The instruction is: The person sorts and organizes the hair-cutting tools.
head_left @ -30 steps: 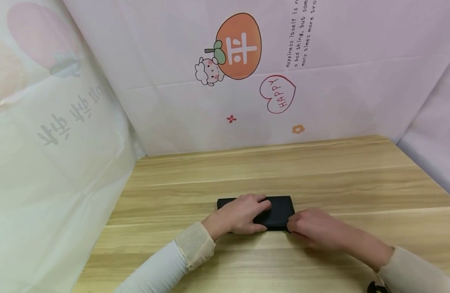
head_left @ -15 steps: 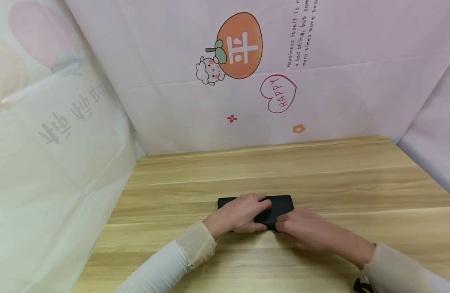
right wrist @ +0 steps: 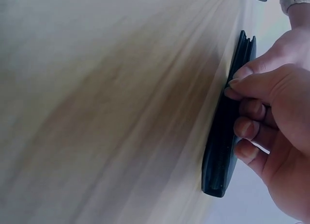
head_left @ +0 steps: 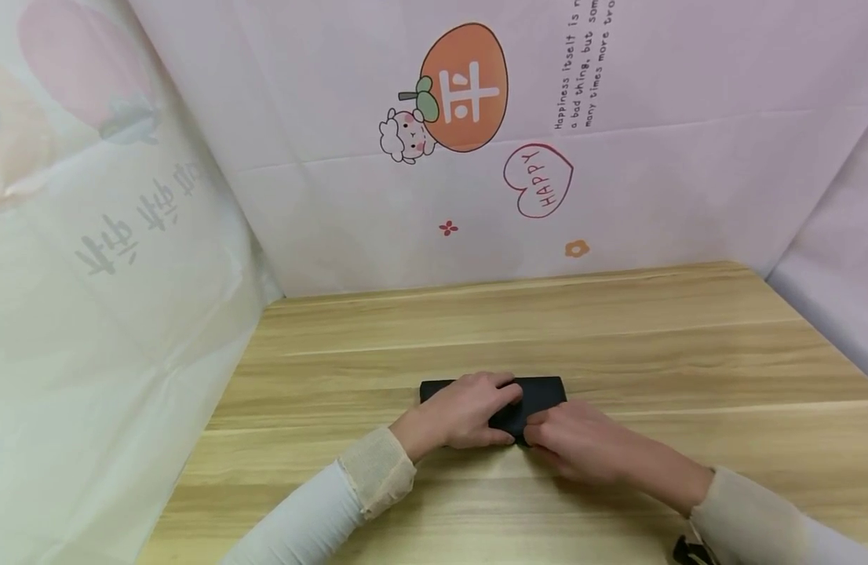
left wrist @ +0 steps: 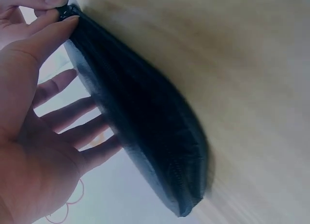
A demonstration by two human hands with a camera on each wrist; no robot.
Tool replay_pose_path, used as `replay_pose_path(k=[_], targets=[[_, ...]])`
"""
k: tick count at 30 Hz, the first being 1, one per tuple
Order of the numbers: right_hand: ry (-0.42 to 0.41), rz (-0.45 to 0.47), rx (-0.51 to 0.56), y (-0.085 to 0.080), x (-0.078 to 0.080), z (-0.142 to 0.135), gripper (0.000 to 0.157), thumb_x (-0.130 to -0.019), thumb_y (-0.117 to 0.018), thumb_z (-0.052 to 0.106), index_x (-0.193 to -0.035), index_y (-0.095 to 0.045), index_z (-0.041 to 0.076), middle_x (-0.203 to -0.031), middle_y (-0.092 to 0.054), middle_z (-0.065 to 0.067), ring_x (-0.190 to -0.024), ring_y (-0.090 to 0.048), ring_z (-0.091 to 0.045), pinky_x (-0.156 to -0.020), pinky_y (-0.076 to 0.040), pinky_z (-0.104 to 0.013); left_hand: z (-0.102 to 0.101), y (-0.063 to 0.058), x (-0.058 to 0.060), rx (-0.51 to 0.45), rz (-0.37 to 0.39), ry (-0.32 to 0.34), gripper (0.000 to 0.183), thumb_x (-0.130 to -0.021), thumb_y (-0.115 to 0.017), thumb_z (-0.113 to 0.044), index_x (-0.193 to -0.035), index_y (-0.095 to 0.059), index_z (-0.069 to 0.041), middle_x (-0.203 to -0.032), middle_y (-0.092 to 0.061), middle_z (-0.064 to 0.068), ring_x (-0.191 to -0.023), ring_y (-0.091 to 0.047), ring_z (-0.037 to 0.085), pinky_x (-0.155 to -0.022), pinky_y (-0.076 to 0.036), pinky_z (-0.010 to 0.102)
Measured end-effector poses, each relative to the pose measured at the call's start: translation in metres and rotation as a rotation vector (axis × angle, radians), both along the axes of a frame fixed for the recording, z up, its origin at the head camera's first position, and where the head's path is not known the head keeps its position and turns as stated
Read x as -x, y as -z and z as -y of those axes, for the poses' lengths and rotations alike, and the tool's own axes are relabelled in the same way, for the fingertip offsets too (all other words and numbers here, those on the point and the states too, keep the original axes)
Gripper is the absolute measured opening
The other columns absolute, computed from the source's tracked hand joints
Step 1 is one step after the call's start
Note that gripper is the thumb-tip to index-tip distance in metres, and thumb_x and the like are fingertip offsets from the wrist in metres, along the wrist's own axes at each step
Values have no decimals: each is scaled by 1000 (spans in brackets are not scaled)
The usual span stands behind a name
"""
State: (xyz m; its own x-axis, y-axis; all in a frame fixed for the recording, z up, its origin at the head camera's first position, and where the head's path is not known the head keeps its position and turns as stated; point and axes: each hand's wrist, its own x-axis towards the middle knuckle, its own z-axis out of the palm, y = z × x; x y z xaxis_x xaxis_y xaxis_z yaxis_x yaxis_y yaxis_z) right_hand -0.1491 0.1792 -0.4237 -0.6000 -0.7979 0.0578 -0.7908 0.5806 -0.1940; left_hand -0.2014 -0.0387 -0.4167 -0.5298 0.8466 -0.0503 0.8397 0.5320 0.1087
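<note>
A black zip pouch (head_left: 543, 396) lies flat on the wooden table, its zipped edge facing the person. My left hand (head_left: 469, 412) presses on its top with fairly straight fingers, the thumb at the near edge. Beside that thumb, the right hand (head_left: 578, 439) pinches at the zipper line, fingers curled; the zipper pull is mostly hidden in its grip. In the left wrist view the pouch (left wrist: 140, 103) shows a dark gap along the edge, with zipper teeth near the far end. The right wrist view has the pouch (right wrist: 218, 156) edge-on, the right thumb and index finger meeting at its edge.
The wooden table (head_left: 377, 337) runs back to a white printed cloth (head_left: 349, 227) hung behind it. More white cloth (head_left: 123, 337) hangs along the left side. A small black object (head_left: 691, 551) is at the right wrist.
My right hand has slid leftward along the pouch's near edge, from its right corner to beside the left thumb. The left hand and the pouch have stayed put.
</note>
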Motion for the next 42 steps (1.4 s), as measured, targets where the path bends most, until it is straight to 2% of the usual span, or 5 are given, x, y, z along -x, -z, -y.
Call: replay_pose_path(k=[7, 19, 28, 34, 42], targets=[[57, 61, 76, 0, -3, -2, 34, -94, -71, 13, -69, -55, 29, -70, -46, 19, -57, -37, 1, -53, -36, -21, 0, 1, -13, 10, -62, -13, 45, -96, -69, -48, -134, -59, -24, -147, -47, -1, -134, -44, 20, -107, -44, 40], [89, 33, 177, -6, -10, 1, 34, -91, -77, 17, -67, -58, 33, -68, -48, 24, -59, -41, 5, -55, -39, -19, -14, 6, -21, -67, 99, 97, 12, -97, -72, -30, -88, -66, -24, -60, -51, -18, -56, -47, -6, -59, -34, 14], [174, -2, 105, -23, 0, -9, 15, -89, -79, 21, -94, -65, 24, -91, -56, 12, -59, -42, 0, -53, -39, -21, -18, 11, -25, -108, 93, 86, 10, -96, -73, -31, -88, -76, -25, -68, -61, -22, -59, -49, -11, -62, -38, 9], [226, -35, -39, -18, 16, -10, 78, -85, -83, 45, -146, -51, 6, -141, -53, -15, -64, -54, -10, -58, -49, -31, -19, 10, -27, -108, 104, 73, 18, -102, -64, -26, -90, -77, -23, -76, -66, -19, -63, -53, -10, -64, -43, 11], [177, -34, -13, -2, 26, -8, 77, -86, -81, 49, -144, -56, 6, -136, -56, -13, -65, -53, -11, -61, -50, -33, -14, 10, -30, -120, 118, 76, 12, -104, -60, -18, -108, -71, -19, -88, -70, -11, -72, -58, -5, -73, -47, 12]])
